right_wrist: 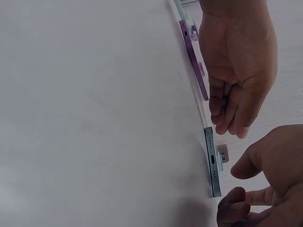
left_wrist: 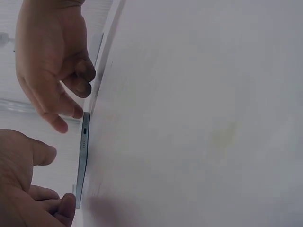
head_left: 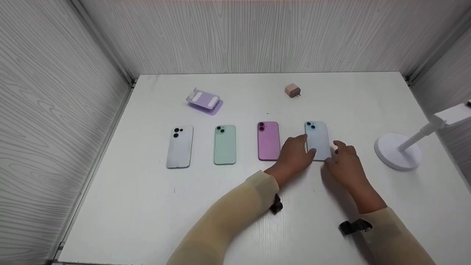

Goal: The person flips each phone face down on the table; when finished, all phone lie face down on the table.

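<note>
A light blue phone [head_left: 319,143] lies flat with its camera side up. My left hand [head_left: 294,156] is at its left edge, with the thumb by the lower part of the phone. My right hand [head_left: 345,165] is beside the right edge, its fingers loosely bent. Both wrist views show the lower edge of the phone [left_wrist: 83,156] between the two hands, neither curled round it. Whether the fingertips touch it, I cannot tell. Just left of my left hand lies a pink-purple phone [head_left: 268,141], face down.
Farther left lie a mint green phone [head_left: 225,145] and a whitish phone [head_left: 180,147]. A purple folding stand [head_left: 205,101] and a pink charger plug [head_left: 293,90] are toward the back. At right stands a white round-based stand [head_left: 397,152]. Panels wall the table's back and sides.
</note>
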The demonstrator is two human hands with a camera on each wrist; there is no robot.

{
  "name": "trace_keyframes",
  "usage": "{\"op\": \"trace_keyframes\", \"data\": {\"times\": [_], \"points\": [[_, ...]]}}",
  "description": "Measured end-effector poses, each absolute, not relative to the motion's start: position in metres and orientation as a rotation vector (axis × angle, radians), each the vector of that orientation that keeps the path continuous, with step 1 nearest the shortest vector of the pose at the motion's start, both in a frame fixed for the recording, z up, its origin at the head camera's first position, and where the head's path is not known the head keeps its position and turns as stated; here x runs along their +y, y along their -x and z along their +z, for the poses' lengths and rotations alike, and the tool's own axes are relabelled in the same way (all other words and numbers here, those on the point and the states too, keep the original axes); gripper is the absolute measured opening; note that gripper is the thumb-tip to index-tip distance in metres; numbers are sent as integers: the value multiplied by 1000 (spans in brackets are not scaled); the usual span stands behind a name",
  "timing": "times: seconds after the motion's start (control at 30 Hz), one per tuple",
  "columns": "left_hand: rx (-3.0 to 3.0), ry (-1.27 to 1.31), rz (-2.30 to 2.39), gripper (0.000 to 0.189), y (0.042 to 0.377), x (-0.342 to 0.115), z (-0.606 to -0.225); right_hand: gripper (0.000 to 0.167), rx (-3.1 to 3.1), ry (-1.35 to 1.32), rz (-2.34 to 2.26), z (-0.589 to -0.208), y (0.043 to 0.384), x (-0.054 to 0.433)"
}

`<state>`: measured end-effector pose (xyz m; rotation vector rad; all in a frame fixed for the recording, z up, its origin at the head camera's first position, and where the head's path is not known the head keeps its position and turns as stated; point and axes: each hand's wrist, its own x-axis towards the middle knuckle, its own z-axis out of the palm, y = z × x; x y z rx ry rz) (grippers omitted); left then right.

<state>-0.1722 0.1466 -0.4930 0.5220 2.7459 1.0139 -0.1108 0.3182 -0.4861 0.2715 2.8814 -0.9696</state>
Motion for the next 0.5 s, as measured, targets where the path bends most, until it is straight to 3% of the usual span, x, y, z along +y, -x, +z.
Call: {"op": "trace_keyframes", "data": {"times": [0.2,0.5], "points": [[2757,-487,1121,56,184,132,-488,72,2964,-265,-964,-480,115,311],[2895,-373,1119,56,210,98,-470,60,3173,-62,-913,-467,127,305]]}}
